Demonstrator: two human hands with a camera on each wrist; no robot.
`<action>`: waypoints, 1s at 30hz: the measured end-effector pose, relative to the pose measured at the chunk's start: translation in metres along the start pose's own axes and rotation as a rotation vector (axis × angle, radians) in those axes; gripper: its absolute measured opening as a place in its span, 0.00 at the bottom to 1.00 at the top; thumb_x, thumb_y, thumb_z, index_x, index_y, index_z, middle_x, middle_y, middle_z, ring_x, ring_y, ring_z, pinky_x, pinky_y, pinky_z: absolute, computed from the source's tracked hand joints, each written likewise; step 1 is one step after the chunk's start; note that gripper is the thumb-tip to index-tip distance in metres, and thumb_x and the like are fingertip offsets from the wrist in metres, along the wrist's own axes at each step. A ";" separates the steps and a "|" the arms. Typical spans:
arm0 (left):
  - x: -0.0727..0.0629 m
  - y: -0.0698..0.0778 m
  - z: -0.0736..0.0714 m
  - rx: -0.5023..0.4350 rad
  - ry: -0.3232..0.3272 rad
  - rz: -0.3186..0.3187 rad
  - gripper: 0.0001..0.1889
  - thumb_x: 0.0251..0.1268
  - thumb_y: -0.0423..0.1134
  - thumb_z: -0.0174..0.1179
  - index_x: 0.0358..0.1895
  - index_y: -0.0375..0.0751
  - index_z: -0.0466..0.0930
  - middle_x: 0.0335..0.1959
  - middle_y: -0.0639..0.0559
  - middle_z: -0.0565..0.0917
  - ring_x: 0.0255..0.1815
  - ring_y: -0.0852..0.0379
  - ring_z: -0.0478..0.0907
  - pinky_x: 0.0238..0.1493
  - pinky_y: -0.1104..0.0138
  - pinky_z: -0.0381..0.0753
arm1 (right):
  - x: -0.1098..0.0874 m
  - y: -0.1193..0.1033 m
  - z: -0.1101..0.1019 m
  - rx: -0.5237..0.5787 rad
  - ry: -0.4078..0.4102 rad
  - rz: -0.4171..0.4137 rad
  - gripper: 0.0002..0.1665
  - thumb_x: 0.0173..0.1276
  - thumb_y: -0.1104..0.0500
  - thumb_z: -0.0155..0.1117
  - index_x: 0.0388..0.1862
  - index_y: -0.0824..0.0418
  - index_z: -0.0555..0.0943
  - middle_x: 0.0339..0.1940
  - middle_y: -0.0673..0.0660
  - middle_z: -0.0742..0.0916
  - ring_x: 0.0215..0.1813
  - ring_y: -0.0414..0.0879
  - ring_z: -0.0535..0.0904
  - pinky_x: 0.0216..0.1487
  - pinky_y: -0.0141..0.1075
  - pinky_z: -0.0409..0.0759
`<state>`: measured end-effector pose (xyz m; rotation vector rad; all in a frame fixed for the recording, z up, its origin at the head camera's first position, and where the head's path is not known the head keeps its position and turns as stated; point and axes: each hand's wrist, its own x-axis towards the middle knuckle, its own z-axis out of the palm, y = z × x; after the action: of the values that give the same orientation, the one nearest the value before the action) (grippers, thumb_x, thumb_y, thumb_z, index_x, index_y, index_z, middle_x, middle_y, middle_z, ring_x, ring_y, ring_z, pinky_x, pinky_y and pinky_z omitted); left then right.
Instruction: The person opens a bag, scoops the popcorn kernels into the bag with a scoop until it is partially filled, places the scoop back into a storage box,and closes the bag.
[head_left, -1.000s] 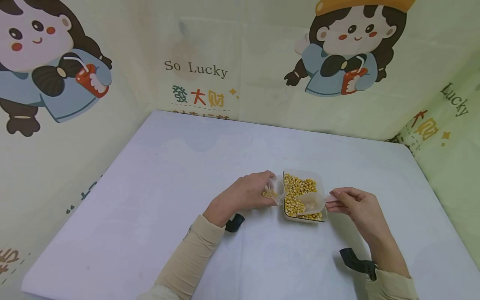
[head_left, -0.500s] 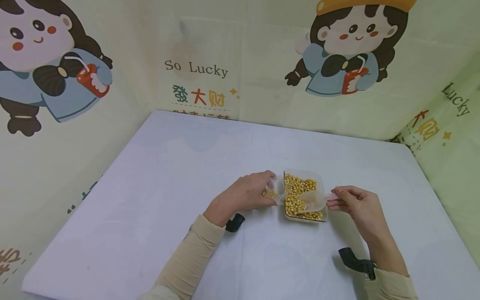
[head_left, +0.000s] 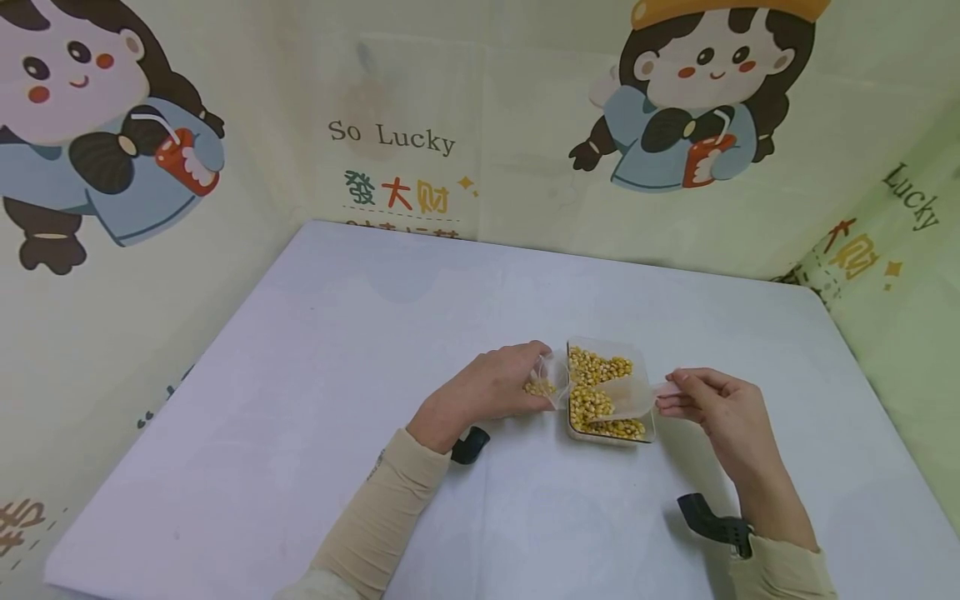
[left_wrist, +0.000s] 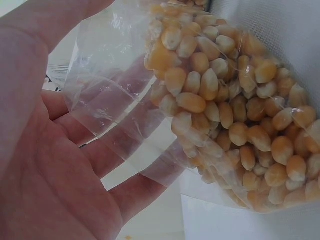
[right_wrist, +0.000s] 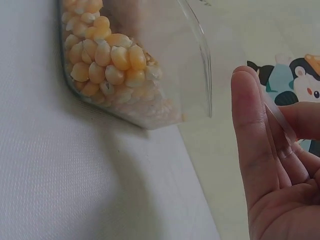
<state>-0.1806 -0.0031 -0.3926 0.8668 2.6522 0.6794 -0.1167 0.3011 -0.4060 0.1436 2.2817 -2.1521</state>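
Note:
In the head view, a clear box of yellow corn kernels stands on the white table. At its left side my left hand holds a clear plastic bag, thumb on one side and fingers spread behind the film. Corn kernels fill the bag's far part in the left wrist view. My right hand, to the right of the box, pinches the handle of a translucent scoop between thumb and fingers. The scoop's blade lies over the kernels, its front pointing left toward the bag.
The white tabletop stretches out around the box. Behind and beside it hangs a pale printed cloth with cartoon figures and lettering. Dark wrist bands sit by the sleeves.
My right hand has shifted slightly away from me and to the right, and the scoop has moved a little with it over the kernels. The left hand and bag stay put.

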 end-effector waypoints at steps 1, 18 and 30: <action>0.000 0.000 0.000 0.000 -0.001 -0.001 0.39 0.60 0.54 0.69 0.71 0.43 0.65 0.49 0.57 0.81 0.38 0.61 0.75 0.40 0.70 0.76 | 0.000 0.000 0.000 0.003 0.002 -0.001 0.10 0.73 0.55 0.62 0.43 0.60 0.83 0.33 0.51 0.91 0.33 0.43 0.89 0.39 0.33 0.85; 0.001 0.001 0.000 0.001 -0.005 -0.008 0.39 0.60 0.54 0.69 0.71 0.43 0.65 0.48 0.57 0.81 0.36 0.61 0.75 0.38 0.70 0.76 | -0.001 -0.003 -0.004 0.106 0.003 -0.013 0.08 0.73 0.57 0.62 0.42 0.60 0.84 0.33 0.52 0.91 0.33 0.43 0.89 0.39 0.34 0.85; -0.001 0.001 0.000 0.003 0.000 0.004 0.39 0.60 0.54 0.69 0.71 0.43 0.65 0.49 0.57 0.81 0.38 0.61 0.75 0.40 0.69 0.76 | -0.003 -0.003 -0.007 0.184 -0.017 -0.010 0.09 0.73 0.59 0.62 0.43 0.63 0.84 0.34 0.53 0.91 0.33 0.44 0.89 0.40 0.34 0.85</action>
<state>-0.1795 -0.0026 -0.3920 0.8725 2.6527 0.6766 -0.1138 0.3073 -0.4028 0.1135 2.0761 -2.3560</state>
